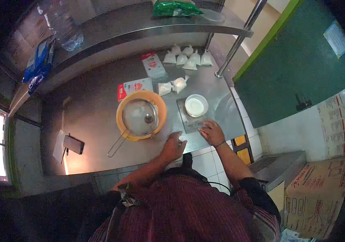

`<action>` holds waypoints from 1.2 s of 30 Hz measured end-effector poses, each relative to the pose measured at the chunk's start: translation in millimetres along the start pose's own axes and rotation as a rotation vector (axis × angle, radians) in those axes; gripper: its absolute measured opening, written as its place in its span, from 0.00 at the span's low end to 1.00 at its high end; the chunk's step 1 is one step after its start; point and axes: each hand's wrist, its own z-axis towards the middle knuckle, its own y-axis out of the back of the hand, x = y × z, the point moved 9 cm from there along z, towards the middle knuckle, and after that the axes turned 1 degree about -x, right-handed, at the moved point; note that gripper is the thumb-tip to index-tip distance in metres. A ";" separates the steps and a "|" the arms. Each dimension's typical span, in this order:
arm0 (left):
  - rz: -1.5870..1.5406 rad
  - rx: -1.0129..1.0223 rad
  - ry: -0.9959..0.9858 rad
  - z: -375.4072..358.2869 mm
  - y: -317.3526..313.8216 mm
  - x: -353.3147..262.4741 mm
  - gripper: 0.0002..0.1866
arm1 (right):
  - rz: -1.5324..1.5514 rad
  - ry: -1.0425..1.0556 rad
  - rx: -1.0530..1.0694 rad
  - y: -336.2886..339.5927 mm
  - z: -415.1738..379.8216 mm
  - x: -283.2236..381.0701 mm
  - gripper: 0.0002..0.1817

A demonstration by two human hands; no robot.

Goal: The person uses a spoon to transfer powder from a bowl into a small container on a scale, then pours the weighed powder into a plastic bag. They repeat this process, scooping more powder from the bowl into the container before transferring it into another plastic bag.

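A white bowl (196,105) with white powder in it stands on a flat kitchen scale (189,124). At the scale's front right corner, my right hand (213,134) holds its fingertips over the panel, fingers stretched and nothing gripped. My left hand (173,147) hovers near the table's front edge, left of the scale, with thumb and fingers apart; a pale bright patch shows between them. To its left is an orange basin (121,126), with a wire sieve (137,117) resting across it, its handle pointing toward me. A round dark-looking object (148,118) lies in the sieve.
Several tied bags of white powder (189,62) stand at the back right, with two more bags (172,86) nearer. Red-and-white boxes (134,86) lie behind the basin. A phone (73,144) is propped at left. A steel shelf (140,34) overhangs the back.
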 end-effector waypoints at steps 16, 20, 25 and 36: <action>0.298 -0.132 0.027 44.3 -37.2 -13.2 0.17 | 0.132 0.039 -0.015 6.2 -2.3 -19.2 0.11; 0.262 -0.160 0.077 27.8 -33.0 -18.7 0.20 | 0.134 0.104 -0.021 25.4 -2.8 -19.5 0.13; 0.129 -0.102 0.367 -7.4 -25.2 -19.3 0.21 | 0.346 -0.412 -0.338 32.3 -16.0 -108.8 0.10; 0.195 0.285 0.512 -112.1 0.3 11.3 0.13 | 0.538 -0.558 -0.153 35.9 109.6 -165.6 0.11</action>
